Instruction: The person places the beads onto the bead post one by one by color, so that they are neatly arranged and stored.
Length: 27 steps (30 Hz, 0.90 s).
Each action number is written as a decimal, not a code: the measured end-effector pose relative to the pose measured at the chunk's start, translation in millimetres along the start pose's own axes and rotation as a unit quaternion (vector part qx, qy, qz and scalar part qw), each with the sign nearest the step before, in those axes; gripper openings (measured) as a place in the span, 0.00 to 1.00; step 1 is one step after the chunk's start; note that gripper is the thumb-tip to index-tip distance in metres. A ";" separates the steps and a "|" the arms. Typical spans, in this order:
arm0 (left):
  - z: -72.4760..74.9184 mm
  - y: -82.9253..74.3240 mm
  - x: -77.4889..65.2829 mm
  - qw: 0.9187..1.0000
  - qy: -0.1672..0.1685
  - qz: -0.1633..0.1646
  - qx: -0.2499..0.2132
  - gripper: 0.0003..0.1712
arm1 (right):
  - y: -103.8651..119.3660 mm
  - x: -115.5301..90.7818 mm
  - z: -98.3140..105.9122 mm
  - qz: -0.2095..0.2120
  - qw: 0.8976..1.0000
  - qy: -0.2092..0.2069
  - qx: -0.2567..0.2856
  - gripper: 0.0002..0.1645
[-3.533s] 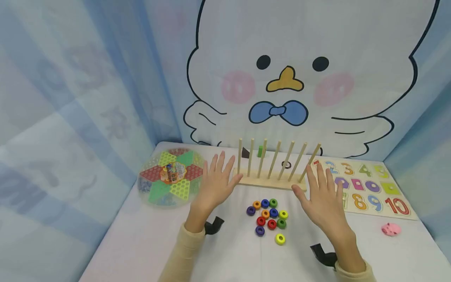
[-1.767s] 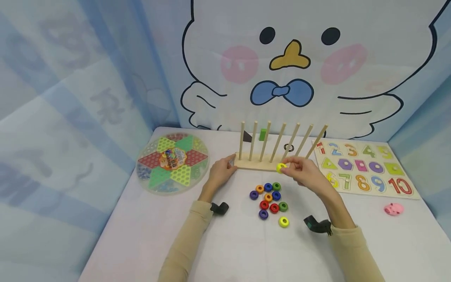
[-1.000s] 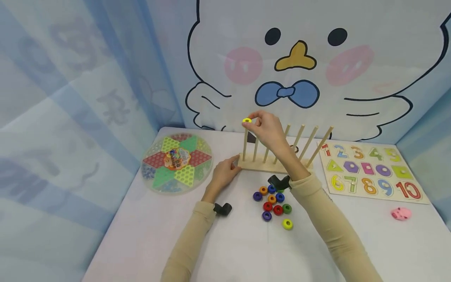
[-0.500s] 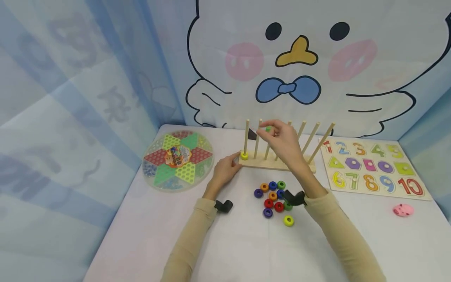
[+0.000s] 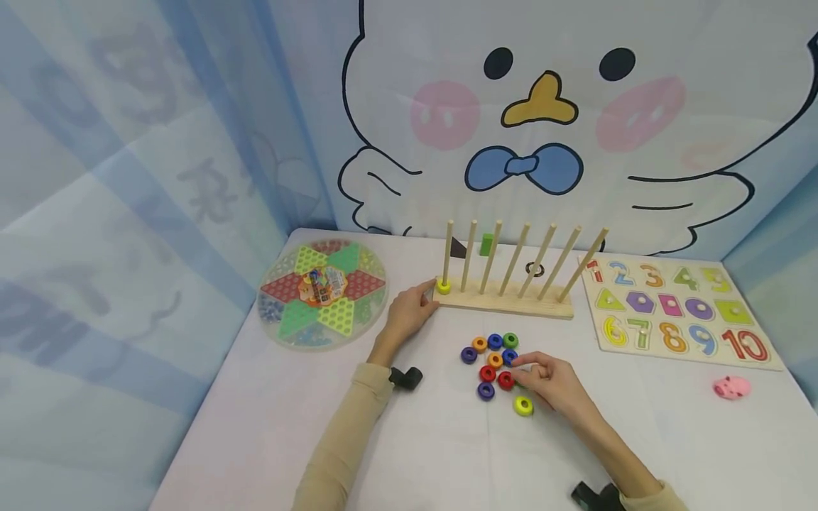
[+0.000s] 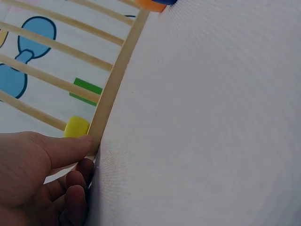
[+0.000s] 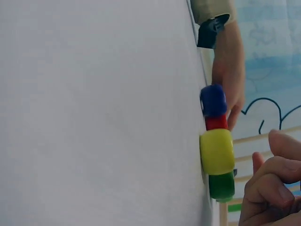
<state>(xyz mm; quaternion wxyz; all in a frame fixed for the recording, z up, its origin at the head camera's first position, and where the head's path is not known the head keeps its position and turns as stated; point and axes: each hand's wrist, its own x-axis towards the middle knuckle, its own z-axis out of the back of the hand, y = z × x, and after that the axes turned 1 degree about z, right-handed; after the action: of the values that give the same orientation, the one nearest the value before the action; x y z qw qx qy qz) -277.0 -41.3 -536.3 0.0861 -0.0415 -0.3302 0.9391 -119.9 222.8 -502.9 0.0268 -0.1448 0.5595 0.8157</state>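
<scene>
My left hand grips the left end of a wooden peg rack, which has several upright pegs. In the left wrist view its thumb presses against the base. A yellow ring sits at the bottom of the leftmost peg. My right hand hovers at the right side of a cluster of coloured rings, thumb and index finger apart, with nothing between them. Near its fingertips are a blue ring and a red ring. A green ring shows in the right wrist view, hidden by the hand from above.
Another yellow ring lies at the cluster's near edge. A round star-patterned game board lies on the left, a number puzzle board on the right. A pink pig toy sits near the right edge. Behind the rack stands a green block.
My left hand took hold of the rack's end. My right hand brought a yellow ring to the leftmost peg, let it drop down to the base, then came back to the loose rings.
</scene>
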 end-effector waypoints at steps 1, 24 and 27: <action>-0.8 0.5 -0.3 1.000 0.000 0.000 0.000 0.30 | -5.1 -4.2 -0.4 -0.001 1.000 0.003 -0.001 0.24; -1.8 1.9 0.5 1.000 -0.004 0.003 -0.011 0.30 | -16.6 -19.7 -5.2 0.033 0.990 0.013 -0.136 0.22; -1.7 1.6 0.5 1.000 -0.004 0.004 -0.009 0.30 | 4.7 -13.8 -2.8 0.058 0.989 0.016 -0.133 0.21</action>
<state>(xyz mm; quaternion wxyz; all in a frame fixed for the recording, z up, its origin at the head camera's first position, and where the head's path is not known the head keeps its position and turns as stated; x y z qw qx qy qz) -277.5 -41.4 -538.6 0.0802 -0.0397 -0.3391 0.9365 -107.0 220.1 -495.9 -0.0492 -0.1270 0.4542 0.8804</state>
